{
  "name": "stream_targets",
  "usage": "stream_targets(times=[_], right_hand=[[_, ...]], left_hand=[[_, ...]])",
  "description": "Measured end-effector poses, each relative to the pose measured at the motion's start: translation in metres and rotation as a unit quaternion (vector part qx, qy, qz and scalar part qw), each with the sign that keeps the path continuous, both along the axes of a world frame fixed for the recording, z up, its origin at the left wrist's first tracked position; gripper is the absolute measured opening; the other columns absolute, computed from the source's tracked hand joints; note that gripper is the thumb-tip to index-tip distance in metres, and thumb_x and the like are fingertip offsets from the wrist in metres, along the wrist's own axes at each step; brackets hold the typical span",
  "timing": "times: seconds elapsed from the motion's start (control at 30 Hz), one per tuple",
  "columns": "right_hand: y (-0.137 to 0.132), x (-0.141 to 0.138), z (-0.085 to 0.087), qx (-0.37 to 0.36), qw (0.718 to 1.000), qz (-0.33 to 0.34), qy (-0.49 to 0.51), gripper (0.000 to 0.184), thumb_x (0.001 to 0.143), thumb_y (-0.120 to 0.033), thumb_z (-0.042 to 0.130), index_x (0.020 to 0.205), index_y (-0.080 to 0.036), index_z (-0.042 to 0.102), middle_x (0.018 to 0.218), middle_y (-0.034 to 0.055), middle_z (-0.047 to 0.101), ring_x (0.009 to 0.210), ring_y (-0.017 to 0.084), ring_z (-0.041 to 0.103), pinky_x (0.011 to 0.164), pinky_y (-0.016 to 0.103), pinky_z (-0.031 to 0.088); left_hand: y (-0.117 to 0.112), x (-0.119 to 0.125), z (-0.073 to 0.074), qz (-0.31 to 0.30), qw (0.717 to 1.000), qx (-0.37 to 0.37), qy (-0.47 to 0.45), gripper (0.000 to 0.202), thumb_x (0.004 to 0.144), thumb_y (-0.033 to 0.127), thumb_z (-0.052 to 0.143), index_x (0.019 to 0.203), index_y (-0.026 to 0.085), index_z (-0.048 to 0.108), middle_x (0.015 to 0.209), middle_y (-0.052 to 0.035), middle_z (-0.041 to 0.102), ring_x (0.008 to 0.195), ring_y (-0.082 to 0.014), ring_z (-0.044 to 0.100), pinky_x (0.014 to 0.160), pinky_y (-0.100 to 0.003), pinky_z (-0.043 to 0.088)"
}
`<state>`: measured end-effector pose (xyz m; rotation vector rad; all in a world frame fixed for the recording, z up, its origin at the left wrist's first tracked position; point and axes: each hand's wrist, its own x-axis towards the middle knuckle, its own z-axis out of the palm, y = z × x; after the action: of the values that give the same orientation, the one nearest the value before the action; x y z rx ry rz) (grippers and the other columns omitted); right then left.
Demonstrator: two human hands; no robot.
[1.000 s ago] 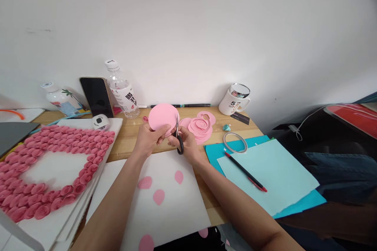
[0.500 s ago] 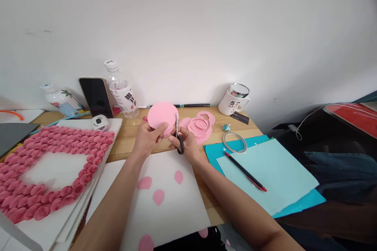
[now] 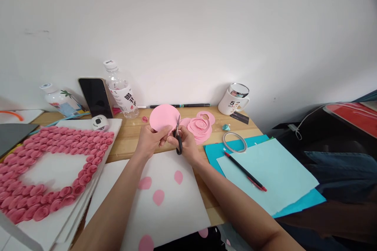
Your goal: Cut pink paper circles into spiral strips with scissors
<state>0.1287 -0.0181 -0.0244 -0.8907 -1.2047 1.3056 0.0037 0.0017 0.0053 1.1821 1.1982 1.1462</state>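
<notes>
A pink paper circle [image 3: 163, 117] is pinched at its lower edge by my left hand [image 3: 149, 140], thumb in front. My right hand [image 3: 187, 144] grips a pair of black-handled scissors [image 3: 179, 141], their blades pointing up at the circle's right edge. How far the blades are apart is hard to make out. Right behind my right hand lies a pile of pink paper spirals and rings [image 3: 201, 126]. Below both hands a white sheet [image 3: 173, 215] carries several pink petal-shaped pieces [image 3: 158, 197].
Rolled pink paper flowers [image 3: 38, 200] cover a white board at left. A phone [image 3: 94, 97] and a bottle [image 3: 123, 94] stand by the wall. At right are a mug [image 3: 231, 101], a tape roll [image 3: 235, 142], a pen [image 3: 245, 170] and blue paper [image 3: 273, 176].
The pink circle has shifted slightly right and down in my left hand. The scissors have turned a little, their blades now leaning more to the right.
</notes>
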Motion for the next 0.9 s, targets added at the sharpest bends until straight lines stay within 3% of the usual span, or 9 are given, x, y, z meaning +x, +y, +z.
stream_targets(times=[0.4, 0.6, 0.9], right_hand=[[0.0023, 0.0016, -0.0079, -0.005, 1.0, -0.001, -0.013, 0.036, 0.062, -0.041, 0.072, 0.08, -0.019, 0.05, 0.063, -0.0042, 0.046, 0.054, 0.008, 0.035, 0.047, 0.02, 0.026], [0.0028, 0.0011, -0.0093, -0.033, 0.999, 0.004, -0.006, 0.038, 0.06, -0.045, 0.071, 0.08, -0.02, 0.049, 0.059, -0.0054, 0.043, 0.049, 0.007, 0.037, 0.045, 0.02, 0.031], [0.0022, -0.001, -0.0093, -0.047, 0.998, 0.015, 0.042, 0.032, 0.061, -0.038, 0.072, 0.077, -0.02, 0.05, 0.053, -0.008, 0.042, 0.047, 0.005, 0.037, 0.049, 0.021, 0.041]], left_hand=[[0.0001, -0.0017, 0.002, -0.004, 1.0, 0.005, 0.009, 0.03, 0.064, 0.027, 0.065, 0.043, 0.015, 0.048, 0.032, 0.0053, 0.039, 0.031, -0.0036, 0.033, 0.035, -0.02, 0.026], [0.0022, -0.0045, -0.0003, -0.004, 1.0, 0.005, 0.006, 0.034, 0.063, 0.028, 0.067, 0.04, 0.016, 0.044, 0.031, 0.0051, 0.04, 0.032, -0.0035, 0.032, 0.037, -0.021, 0.026], [0.0029, -0.005, 0.0009, 0.003, 1.0, 0.012, -0.016, 0.036, 0.063, 0.025, 0.067, 0.038, 0.015, 0.043, 0.032, 0.0052, 0.04, 0.032, -0.0032, 0.033, 0.037, -0.02, 0.027]])
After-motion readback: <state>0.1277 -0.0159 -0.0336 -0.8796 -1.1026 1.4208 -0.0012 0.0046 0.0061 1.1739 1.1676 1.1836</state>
